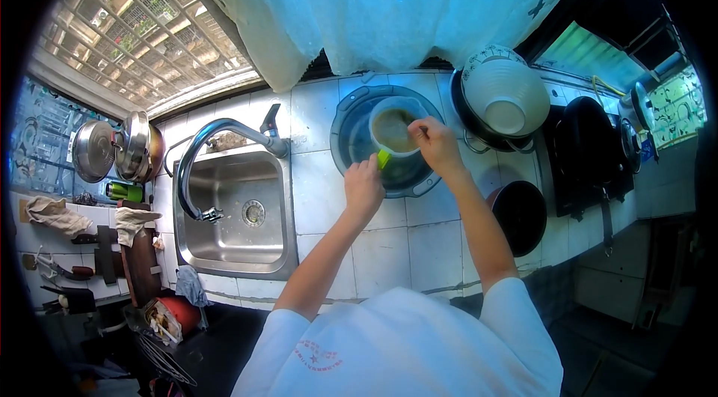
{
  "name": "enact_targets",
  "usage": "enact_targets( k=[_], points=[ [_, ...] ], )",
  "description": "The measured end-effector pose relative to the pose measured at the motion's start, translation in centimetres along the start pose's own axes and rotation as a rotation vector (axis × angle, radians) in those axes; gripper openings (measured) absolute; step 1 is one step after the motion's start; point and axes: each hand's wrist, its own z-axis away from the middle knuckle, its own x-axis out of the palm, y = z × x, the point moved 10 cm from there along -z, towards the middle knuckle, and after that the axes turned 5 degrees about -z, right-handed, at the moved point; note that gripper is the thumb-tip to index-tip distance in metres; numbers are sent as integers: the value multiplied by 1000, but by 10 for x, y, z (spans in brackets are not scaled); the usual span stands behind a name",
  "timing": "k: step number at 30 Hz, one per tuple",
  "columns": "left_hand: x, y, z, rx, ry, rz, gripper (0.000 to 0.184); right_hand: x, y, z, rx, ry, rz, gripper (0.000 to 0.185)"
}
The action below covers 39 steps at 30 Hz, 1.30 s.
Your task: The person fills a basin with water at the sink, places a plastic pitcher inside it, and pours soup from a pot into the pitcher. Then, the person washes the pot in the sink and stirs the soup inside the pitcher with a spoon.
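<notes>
My left hand (363,186) is closed round the bright green handle of a whitish, round, bowl-shaped vessel (383,107). Something cloudy and brownish shows inside it; whether the vessel is a strainer or a solid cup, I cannot tell. It is over a round grey-blue basin (343,170) with side grips, on the tiled counter. At the vessel's right rim my right hand (436,144) has its fingers pressed together. What they pinch, if anything, is hidden.
Left of the basin is a steel sink (224,238) under a curved faucet (224,124). To the right, a white bowl (523,90) rests in a dark pot (465,124). A dark round pan (520,221) sits nearer, beside a black stove (557,195). A curtain (359,15) hangs behind.
</notes>
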Motion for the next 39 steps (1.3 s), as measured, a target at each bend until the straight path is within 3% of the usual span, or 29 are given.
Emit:
enact_targets(
  k=[4,6,10,12,19,29,35,37,38,39],
  points=[
    [7,3,1,-17,-32,4,34,-11,24,18,191,244,42,23],
    [8,5,1,3,-27,7,34,-25,45,40,404,470,7,27],
    [3,15,-1,43,-9,16,32,-8,76,60,495,614,-117,33],
    [4,17,0,33,-10,18,31,11,106,80,749,754,-632,36],
    [2,18,2,45,15,17,30,-6,86,109,908,997,-991,41],
    [4,18,2,39,6,-6,32,-28,76,124,878,1046,-1093,44],
    [5,18,3,32,9,-22,34,-45,60,115,761,937,-958,39],
    [6,18,2,22,-9,-40,35,-56,42,95,494,760,-696,35],
    [6,18,3,21,-7,-40,35,-58,44,94,493,759,-696,35],
    [5,19,3,26,6,-40,34,-68,17,77,227,656,-455,31]
  ],
)
